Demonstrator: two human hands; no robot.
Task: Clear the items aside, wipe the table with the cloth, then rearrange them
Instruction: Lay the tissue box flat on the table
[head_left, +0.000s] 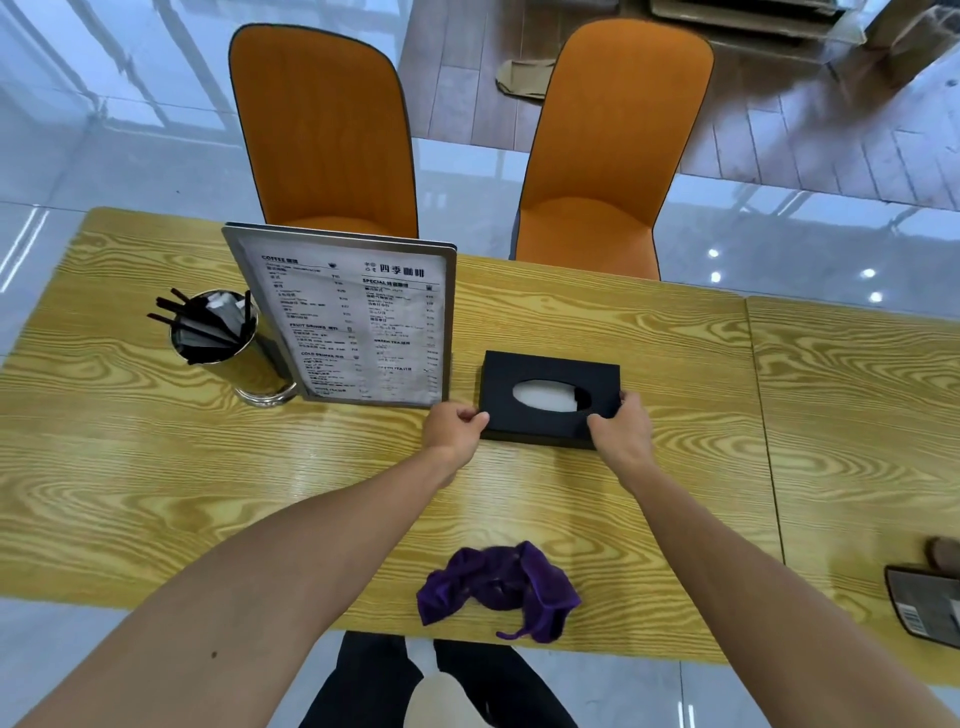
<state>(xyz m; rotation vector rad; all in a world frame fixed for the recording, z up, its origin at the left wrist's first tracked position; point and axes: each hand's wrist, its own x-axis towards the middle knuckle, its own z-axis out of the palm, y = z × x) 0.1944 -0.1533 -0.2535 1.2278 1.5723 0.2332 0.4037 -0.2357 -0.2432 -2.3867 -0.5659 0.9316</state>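
Cloth: purple cloth lies crumpled at the near edge of the wood-grain counter, between the 2 forearms, touched by neither hand
Left hand: left hand at the near left corner of the black tissue box, fingers curled and pinching that corner
Right hand: right hand at the near right corner of the same box, fingers and thumb curled round its edge
Tissue box: flat on the counter, mid-depth, white tissue showing in its oval slot; whether it is lifted at all I cannot tell
Menu stand: framed menu stand upright just left of the box, leaning back
Straw holder: shiny metal straw holder with dark straws and white packets, just left of the menu, partly behind it
Chairs: 2 orange chairs pushed up to the far side
Progress: judged early; all 3 items sit mid-counter and the cloth looks unused, so this could be the 1st item being cleared
Left to do: move menu and holder aside, wipe, set everything back
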